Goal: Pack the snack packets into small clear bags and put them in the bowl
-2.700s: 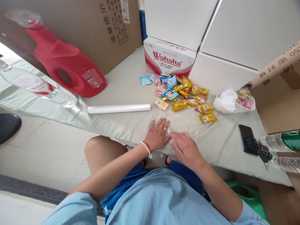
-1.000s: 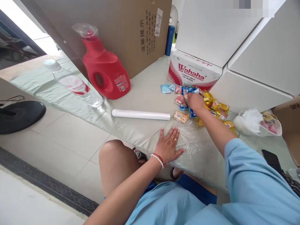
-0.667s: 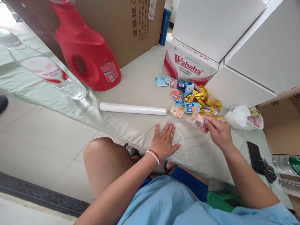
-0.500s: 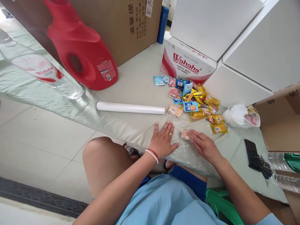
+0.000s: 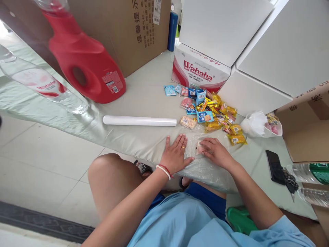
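At the near edge of the table (image 5: pixel 144 99), the left hand (image 5: pixel 176 155) lies flat, fingers spread, palm down on a sheet of clear plastic film (image 5: pixel 205 169) that drapes over that edge. Just beside it, the right hand (image 5: pixel 215 152) rests fingers-down on a small pinkish snack packet (image 5: pixel 199 146) lying on the film, pressing it rather than clasping it. Farther in lie a white roll (image 5: pixel 139 120) and a heap of snack packets (image 5: pixel 210 111); a white bag (image 5: pixel 254 124) and a black phone (image 5: pixel 273 162) sit toward the right edge, a red jug (image 5: pixel 84 63) and a Wahaha box (image 5: pixel 199 70) toward the far edge.
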The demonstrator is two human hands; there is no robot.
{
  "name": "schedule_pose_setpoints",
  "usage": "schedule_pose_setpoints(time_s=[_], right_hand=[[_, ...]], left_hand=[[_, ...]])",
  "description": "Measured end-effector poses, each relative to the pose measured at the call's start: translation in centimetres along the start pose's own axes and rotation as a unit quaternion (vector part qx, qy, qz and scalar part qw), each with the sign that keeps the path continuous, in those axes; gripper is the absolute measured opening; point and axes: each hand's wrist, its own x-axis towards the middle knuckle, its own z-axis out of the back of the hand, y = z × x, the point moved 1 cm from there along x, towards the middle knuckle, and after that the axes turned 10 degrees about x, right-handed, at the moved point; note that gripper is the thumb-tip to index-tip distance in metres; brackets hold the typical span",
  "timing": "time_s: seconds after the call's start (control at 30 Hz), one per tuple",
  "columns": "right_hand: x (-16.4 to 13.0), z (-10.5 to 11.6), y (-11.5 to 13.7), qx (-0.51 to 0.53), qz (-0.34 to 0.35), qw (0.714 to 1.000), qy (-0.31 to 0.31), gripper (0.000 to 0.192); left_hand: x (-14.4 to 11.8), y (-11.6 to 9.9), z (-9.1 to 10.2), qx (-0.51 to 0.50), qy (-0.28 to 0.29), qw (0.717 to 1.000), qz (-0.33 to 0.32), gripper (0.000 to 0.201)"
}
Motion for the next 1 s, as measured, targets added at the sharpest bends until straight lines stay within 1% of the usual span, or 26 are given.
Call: schedule_pose_setpoints(time_s=[0.07, 0.13, 0.23, 0.33, 0.4, 0.47, 0.53, 0.57, 0.63, 0.7, 0.77, 0.9, 1.0], right_hand=[[1.1, 1.4, -0.4, 0.021, -0.006, 1.0, -0.001, 0.031], [3.5, 3.1, -0.8, 0.008, -0.018, 0.999, -0.029, 0.036], [9.7, 5.5, -1.5, -0.07, -0.042, 0.993, -0.082, 0.042], [17.0, 6.6, -2.0, -0.142, -0.031, 0.985, -0.096, 0.055], [21.1, 6.3, -2.2, -0.168, 0.011, 0.983, -0.069, 0.061], [23.9, 5.4, -2.3, -0.199, 0.038, 0.979, -0.004, 0.064], [25.3, 4.2, -2.4, -0.229, 0.023, 0.971, 0.063, 0.062], [25.7, 3.7, -2.5, -0.241, 0.003, 0.967, 0.085, 0.058], [26.0, 2.8, -2.7, -0.253, -0.034, 0.962, 0.099, 0.047], [26.5, 2.6, -2.7, -0.259, -0.057, 0.96, 0.089, 0.039], [27.6, 2.8, -2.6, -0.261, -0.068, 0.96, 0.07, 0.037], [31.1, 3.4, -2.3, -0.253, -0.038, 0.967, 0.005, 0.05], [33.2, 3.0, -2.5, -0.246, -0.04, 0.968, -0.017, 0.052]], left_hand=[[0.0, 0.0, 0.0, 0.001, 0.002, 1.0, 0.0, 0.09], [0.1, 0.1, 0.0, 0.002, 0.005, 1.0, 0.001, 0.09], [0.1, 0.1, -0.1, 0.006, 0.009, 1.0, 0.001, 0.089], [0.1, 0.0, -0.1, 0.017, 0.012, 1.0, 0.0, 0.087], [0.1, 0.0, 0.0, 0.025, 0.013, 1.0, 0.001, 0.088], [0.1, -0.1, 0.2, 0.029, 0.013, 0.999, 0.002, 0.089], [0.0, -0.1, 0.4, 0.028, 0.015, 0.999, 0.005, 0.089], [0.0, -0.1, 0.5, 0.025, 0.017, 1.0, 0.006, 0.089], [0.1, -0.1, 0.5, 0.017, 0.021, 1.0, 0.007, 0.089], [0.1, 0.0, 0.5, 0.006, 0.024, 1.0, 0.003, 0.09], [0.1, 0.1, 0.5, -0.002, 0.025, 1.0, 0.001, 0.09], [0.1, 0.1, 0.6, -0.013, 0.03, 0.999, 0.005, 0.089], [0.1, 0.1, 0.8, -0.022, 0.037, 0.999, 0.003, 0.089]])
